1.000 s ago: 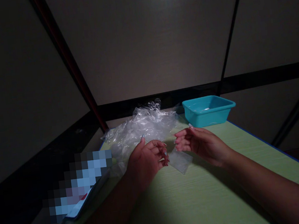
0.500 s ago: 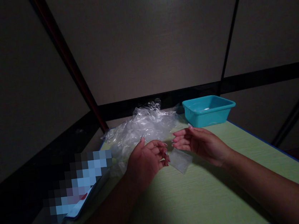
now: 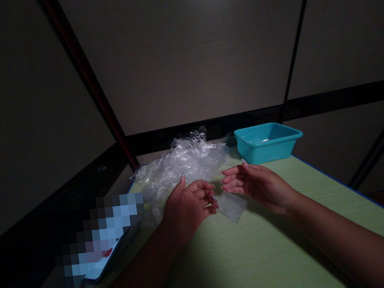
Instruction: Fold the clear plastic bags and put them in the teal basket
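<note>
My left hand hovers over the table, palm turned inward, its fingers loosely curled and apart with nothing in them. Facing it, my right hand holds nothing either; its fingers stretch toward the left hand and a small gap parts the fingertips. Below and between the two lies a small clear plastic bag, flat on the table and partly hidden by the left fingers. Behind my left hand rises a crumpled heap of clear plastic bags.
A turquoise plastic basin stands at the table's back right. The light green table has a blue edge. At the left edge is a blurred-out flat object with a pale blue surface. Dark-framed wall panels close off the back.
</note>
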The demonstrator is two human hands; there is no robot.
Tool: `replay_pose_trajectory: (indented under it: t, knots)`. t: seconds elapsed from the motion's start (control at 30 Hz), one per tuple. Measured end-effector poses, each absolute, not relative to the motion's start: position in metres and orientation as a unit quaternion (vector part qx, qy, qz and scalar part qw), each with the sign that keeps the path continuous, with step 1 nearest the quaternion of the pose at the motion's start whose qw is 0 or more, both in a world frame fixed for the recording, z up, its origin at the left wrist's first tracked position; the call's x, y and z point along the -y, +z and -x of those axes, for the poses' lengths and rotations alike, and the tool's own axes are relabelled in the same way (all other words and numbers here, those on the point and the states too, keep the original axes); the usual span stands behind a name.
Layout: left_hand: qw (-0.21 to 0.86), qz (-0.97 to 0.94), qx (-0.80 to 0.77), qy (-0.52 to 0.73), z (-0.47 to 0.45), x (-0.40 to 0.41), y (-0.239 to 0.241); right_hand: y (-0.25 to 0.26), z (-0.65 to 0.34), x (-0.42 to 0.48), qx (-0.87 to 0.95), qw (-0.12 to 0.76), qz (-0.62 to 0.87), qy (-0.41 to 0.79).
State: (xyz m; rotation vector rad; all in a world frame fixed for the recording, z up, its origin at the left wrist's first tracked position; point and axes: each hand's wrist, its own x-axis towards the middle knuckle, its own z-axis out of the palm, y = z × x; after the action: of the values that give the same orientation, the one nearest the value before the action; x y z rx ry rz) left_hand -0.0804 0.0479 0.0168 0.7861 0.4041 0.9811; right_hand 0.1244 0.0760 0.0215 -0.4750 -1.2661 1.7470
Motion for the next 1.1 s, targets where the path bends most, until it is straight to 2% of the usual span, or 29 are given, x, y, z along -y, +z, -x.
replay_pose_trajectory:
  t: [0.47, 0.57, 0.7, 0.77, 0.87, 1.1]
  knots:
    - [0.764, -0.391, -0.213, 0.467, 0.079, -0.051, 0.013, 0.021, -0.124, -0.077, 0.526, 0.449, 0.204, 0.693]
    - [0.667, -0.449, -0.311, 0.507, 0.078, -0.054, 0.006, 0.019, -0.122, -0.079, 0.559, 0.458, 0.232, 0.651]
    - [0.454, -0.583, -0.399, 0.543, 0.074, -0.052, 0.003, 0.012, -0.121, -0.082, 0.69, 0.45, 0.328, 0.462]
    - [0.378, -0.669, -0.376, 0.518, 0.072, -0.046, 0.004, 0.007, -0.123, -0.084, 0.751, 0.42, 0.368, 0.353]
    - [0.304, -0.786, -0.345, 0.413, 0.07, -0.037, 0.003, -0.003, -0.129, -0.087, 0.807, 0.345, 0.418, 0.235]
    - [0.233, -0.903, -0.319, 0.171, 0.075, -0.034, -0.005, -0.015, -0.134, -0.091, 0.847, 0.128, 0.498, 0.134]
